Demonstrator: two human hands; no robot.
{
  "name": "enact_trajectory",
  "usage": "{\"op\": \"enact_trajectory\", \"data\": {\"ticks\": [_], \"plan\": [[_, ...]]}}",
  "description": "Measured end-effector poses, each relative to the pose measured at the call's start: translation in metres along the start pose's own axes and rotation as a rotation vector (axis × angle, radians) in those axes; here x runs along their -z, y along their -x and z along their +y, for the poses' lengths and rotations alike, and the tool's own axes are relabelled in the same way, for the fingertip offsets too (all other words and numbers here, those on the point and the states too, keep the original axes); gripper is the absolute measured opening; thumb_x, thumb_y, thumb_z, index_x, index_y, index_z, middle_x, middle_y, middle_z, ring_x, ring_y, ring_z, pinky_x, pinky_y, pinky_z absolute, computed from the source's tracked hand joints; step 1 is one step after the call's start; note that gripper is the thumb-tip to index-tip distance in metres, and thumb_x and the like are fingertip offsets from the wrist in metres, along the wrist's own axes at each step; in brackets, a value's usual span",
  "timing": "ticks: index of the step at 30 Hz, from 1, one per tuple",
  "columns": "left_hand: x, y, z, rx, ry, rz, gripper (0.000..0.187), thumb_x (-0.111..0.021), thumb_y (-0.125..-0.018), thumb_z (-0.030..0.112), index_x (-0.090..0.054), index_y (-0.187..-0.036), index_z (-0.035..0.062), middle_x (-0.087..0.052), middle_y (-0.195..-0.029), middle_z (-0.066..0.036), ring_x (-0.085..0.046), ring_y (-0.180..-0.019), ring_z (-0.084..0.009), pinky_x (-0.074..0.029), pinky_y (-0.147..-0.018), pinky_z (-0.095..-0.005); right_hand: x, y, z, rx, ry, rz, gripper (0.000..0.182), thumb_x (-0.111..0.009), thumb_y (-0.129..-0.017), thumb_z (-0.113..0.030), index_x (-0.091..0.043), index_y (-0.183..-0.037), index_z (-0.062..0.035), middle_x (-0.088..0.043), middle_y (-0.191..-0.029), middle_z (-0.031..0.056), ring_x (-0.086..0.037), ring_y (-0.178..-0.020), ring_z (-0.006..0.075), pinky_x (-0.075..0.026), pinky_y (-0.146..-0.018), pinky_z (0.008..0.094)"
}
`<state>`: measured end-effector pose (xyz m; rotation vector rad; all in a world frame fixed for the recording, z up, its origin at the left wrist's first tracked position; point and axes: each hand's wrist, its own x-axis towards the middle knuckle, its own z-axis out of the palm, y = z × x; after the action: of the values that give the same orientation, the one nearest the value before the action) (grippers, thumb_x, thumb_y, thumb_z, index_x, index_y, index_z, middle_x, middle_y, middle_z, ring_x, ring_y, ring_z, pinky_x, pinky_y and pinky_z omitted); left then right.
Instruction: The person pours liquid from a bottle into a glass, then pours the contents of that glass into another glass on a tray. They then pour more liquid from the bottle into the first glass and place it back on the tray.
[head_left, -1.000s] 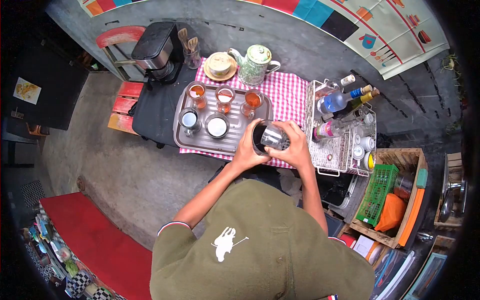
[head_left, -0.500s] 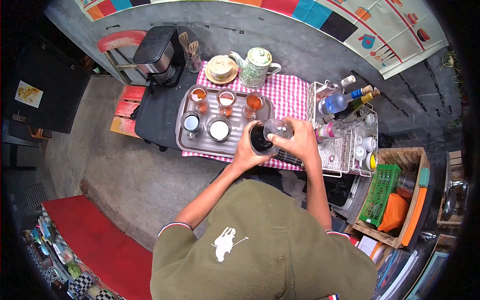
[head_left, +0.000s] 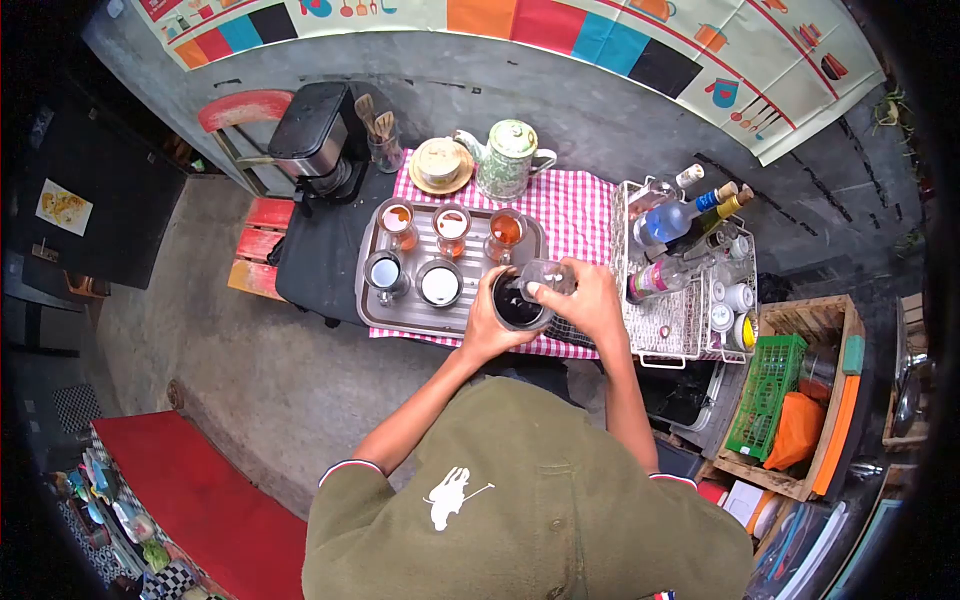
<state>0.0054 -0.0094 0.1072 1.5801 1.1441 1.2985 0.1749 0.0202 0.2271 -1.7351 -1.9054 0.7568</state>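
Note:
My left hand point(head_left: 485, 330) is wrapped around a glass of dark liquid point(head_left: 517, 303), just in front of the tray's right corner. In my right hand point(head_left: 597, 300) is a small clear cup point(head_left: 549, 277), tipped over the rim of that glass, with the thumb pressed on its side. The grey ribbed tray point(head_left: 363, 300) carries several drinks. Among them are a tea glass point(head_left: 398, 233), a second tea glass point(head_left: 452, 238) and a third point(head_left: 506, 232) in the back row. In front stand a glass mug point(head_left: 385, 274) and a glass of white contents point(head_left: 439, 285).
Behind the tray are a green patterned teapot point(head_left: 508, 165) and a cup on a saucer point(head_left: 438, 168). A coffee maker point(head_left: 318, 135) stands at the left. On the right, a white wire rack point(head_left: 675, 325) holds bottles and jars, with a wooden crate point(head_left: 850, 330) beyond.
Both hands have drawn slightly toward my body with the glass and the clear cup. The clear cup now sits more tipped over the dark liquid. The camera view has shifted a little.

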Motion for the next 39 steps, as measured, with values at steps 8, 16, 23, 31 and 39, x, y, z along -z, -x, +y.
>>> {"op": "enact_trajectory", "data": {"ticks": [8, 16, 23, 31, 39], "plan": [[-0.002, -0.001, 0.001, 0.006, -0.079, -0.02, 0.105, -0.094, -0.055, 0.029, -0.038, -0.139, -0.0006, -0.054, -0.129, -0.017, -0.053, -0.123, -0.0345, -0.043, -0.106, -0.0453, 0.012, 0.009, -0.004, -0.017, -0.102, -0.042, 0.064, -0.084, -0.068, -0.048, -0.071, -0.104, 0.0033, -0.071, -0.077, 0.0206, -0.072, -0.072, 0.028, -0.055, -0.069, 0.0388], [-0.002, 0.002, -0.014, 0.036, -0.053, -0.017, 0.107, -0.093, -0.056, 0.029, -0.035, -0.141, -0.0013, -0.054, -0.132, -0.018, -0.053, -0.125, -0.0343, -0.042, -0.107, -0.0441, -0.006, 0.014, 0.024, -0.02, -0.302, -0.055, 0.057, -0.085, -0.072, -0.039, -0.069, -0.109, 0.0017, -0.073, -0.084, 0.0154, -0.07, -0.075, 0.0179, -0.055, -0.07, 0.0347], [0.002, 0.004, -0.019, 0.07, -0.073, 0.019, 0.107, -0.093, -0.057, 0.027, -0.035, -0.142, -0.0012, -0.054, -0.133, -0.02, -0.055, -0.125, -0.0329, -0.045, -0.106, -0.0421, -0.017, 0.02, 0.036, -0.058, -0.435, -0.033, 0.055, -0.086, -0.073, -0.033, -0.068, -0.113, 0.0004, -0.071, -0.085, 0.0074, -0.065, -0.073, 0.0115, -0.053, -0.068, 0.0302], [0.008, 0.007, -0.038, 0.09, -0.123, -0.022, 0.108, -0.092, -0.056, 0.025, -0.033, -0.143, -0.0022, -0.055, -0.131, -0.022, -0.056, -0.124, -0.035, -0.045, -0.105, -0.0422, -0.026, 0.023, 0.051, -0.066, -0.543, -0.016, 0.059, -0.084, -0.074, -0.026, -0.057, -0.12, -0.0019, -0.068, -0.094, 0.0072, -0.065, -0.087, 0.0123, -0.052, -0.078, 0.0306], [-0.002, 0.009, -0.08, 0.112, -0.198, 0.02, 0.106, -0.092, -0.057, 0.023, -0.032, -0.141, -0.0006, -0.054, -0.131, -0.02, -0.057, -0.123, -0.0307, -0.045, -0.105, -0.0396, -0.034, 0.03, 0.064, -0.125, -0.696, -0.01, 0.062, -0.084, -0.077, -0.019, -0.048, -0.124, -0.0024, -0.065, -0.104, 0.0102, -0.064, -0.096, 0.0152, -0.052, -0.086, 0.0315]]}}
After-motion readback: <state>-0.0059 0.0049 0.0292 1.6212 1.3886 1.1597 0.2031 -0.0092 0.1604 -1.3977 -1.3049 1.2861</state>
